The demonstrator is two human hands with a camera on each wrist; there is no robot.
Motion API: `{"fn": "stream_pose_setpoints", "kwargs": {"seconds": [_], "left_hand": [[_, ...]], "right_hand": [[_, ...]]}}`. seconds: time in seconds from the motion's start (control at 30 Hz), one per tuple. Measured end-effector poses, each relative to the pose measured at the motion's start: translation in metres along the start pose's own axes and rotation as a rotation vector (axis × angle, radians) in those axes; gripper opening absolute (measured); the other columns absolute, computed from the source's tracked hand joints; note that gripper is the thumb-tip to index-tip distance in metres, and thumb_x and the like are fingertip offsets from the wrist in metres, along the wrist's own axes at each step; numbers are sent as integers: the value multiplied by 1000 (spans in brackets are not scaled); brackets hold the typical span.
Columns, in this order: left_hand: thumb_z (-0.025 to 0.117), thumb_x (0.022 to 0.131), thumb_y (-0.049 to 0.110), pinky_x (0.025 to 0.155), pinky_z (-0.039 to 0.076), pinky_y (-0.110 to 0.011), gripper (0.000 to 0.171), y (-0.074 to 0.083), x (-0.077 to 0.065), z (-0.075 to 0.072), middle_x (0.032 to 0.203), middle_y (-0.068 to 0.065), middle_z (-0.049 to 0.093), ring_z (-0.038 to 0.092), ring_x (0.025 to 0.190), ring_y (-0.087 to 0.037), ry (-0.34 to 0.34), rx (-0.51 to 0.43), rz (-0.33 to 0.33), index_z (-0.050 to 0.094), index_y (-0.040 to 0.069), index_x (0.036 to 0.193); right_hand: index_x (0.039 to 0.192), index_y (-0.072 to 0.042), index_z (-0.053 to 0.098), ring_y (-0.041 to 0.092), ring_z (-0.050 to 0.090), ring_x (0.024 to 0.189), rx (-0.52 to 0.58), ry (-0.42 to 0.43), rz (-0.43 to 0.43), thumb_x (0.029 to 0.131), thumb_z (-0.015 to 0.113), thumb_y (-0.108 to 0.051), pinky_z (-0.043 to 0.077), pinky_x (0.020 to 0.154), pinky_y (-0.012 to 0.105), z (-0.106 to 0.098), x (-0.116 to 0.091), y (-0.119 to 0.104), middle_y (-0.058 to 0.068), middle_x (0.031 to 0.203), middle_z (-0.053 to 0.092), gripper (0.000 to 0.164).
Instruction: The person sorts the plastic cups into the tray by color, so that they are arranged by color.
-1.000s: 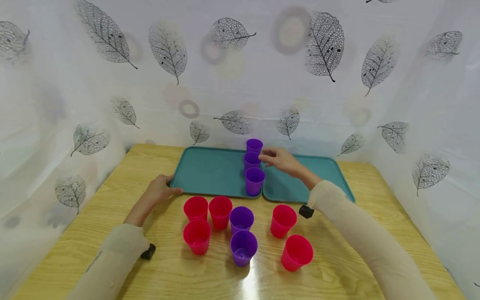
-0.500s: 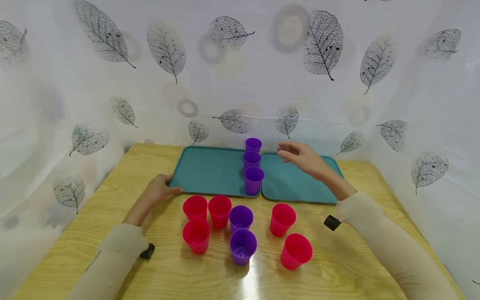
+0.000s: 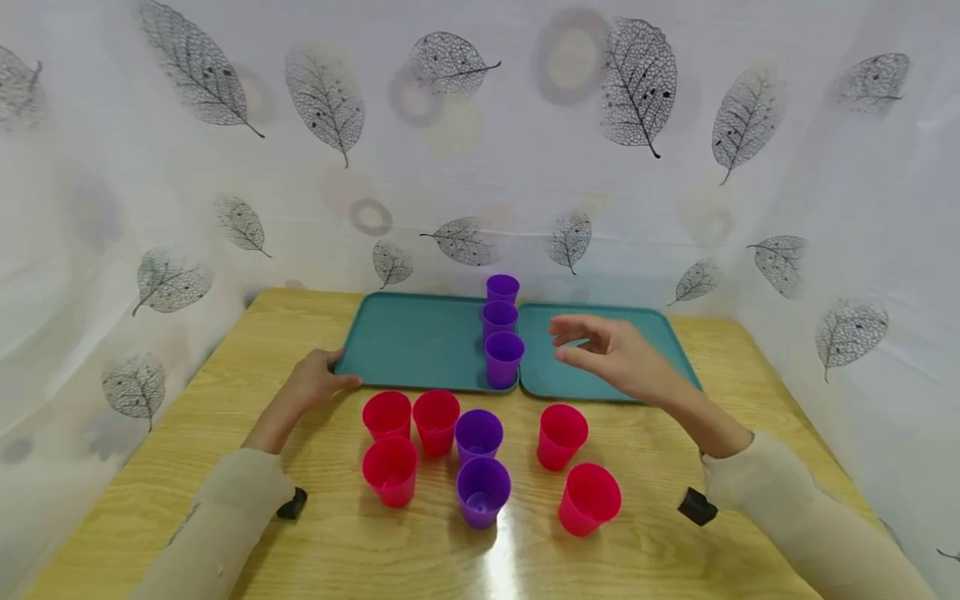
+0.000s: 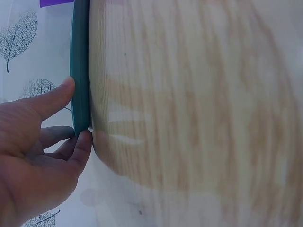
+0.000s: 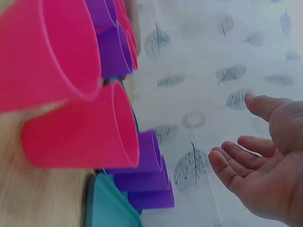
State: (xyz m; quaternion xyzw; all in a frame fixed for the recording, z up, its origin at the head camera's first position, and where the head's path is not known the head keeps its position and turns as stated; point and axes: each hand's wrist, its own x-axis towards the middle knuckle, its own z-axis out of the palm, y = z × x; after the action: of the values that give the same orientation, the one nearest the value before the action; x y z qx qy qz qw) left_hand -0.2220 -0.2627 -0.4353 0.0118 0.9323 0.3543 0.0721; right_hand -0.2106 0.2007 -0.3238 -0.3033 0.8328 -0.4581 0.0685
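Observation:
At the near-left corner of the left teal tray, my left hand grips the edge. The left wrist view shows its thumb and fingers about the tray's rim. A column of three purple cups runs along that tray's right end: a far cup, a middle cup and a near cup. My right hand is over the right teal tray, holding nothing. Its fingers are loosely bent with the thumb apart, as the right wrist view of the hand also shows.
In front of the trays, upright on the wooden table, are several red cups on the left. Two purple cups are in the middle, and two red cups on the right. A leaf-print curtain encloses the back and sides.
My right hand has drawn away from the purple cups on the tray, rightward and then back toward me. The left hand stays on the tray corner, and the cups have not moved.

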Motion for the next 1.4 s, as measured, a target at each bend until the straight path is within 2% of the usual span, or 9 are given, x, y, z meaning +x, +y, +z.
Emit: {"fn": "stream_pose_setpoints", "kwargs": {"seconds": [0.17,0.37,0.57,0.83,0.97,1.13,1.4], "left_hand": [[74,97,17,114,35,-60,76,0,0,0,150,-41,35,36,141,-54,-2,7,4,33,-24,145],[73,97,18,113,36,-61,75,0,0,0,149,-42,36,37,140,-55,-4,19,16,33,-24,145],[73,98,17,114,36,-61,75,-1,0,-1,150,-42,35,37,140,-55,-10,17,12,32,-24,145],[73,97,17,113,36,-61,75,-2,0,-1,150,-42,35,37,140,-55,-11,16,13,32,-24,145],[73,97,16,113,37,-61,74,-2,1,-1,149,-41,36,39,139,-54,-9,19,16,33,-23,146],[73,97,16,112,38,-60,74,-2,1,-2,148,-41,37,40,138,-54,-6,20,23,33,-23,146],[73,97,17,112,38,-60,74,-4,3,1,148,-41,37,40,139,-53,-7,15,26,34,-24,145]], "right_hand": [[142,0,59,24,65,119,8,-35,-54,98,72,-13,57,95,35,15,-14,-11,9,134,67,48],[139,1,61,23,68,112,3,-102,-102,96,74,-11,58,93,35,33,-18,-10,10,126,70,46],[138,1,61,27,70,106,-10,-172,-129,93,78,-12,58,92,37,48,-13,-5,13,128,68,50],[139,2,60,28,65,118,-121,-278,-198,90,82,-17,54,101,42,57,1,-1,12,133,67,57],[138,3,60,32,65,119,-127,-319,-197,90,82,-19,52,104,46,61,9,3,12,130,68,57],[138,2,60,31,64,120,-145,-361,-199,90,82,-23,51,104,48,66,17,6,12,128,69,58],[141,6,56,31,62,124,-137,-451,-186,90,81,-23,48,106,51,70,24,9,17,133,66,63]]}}
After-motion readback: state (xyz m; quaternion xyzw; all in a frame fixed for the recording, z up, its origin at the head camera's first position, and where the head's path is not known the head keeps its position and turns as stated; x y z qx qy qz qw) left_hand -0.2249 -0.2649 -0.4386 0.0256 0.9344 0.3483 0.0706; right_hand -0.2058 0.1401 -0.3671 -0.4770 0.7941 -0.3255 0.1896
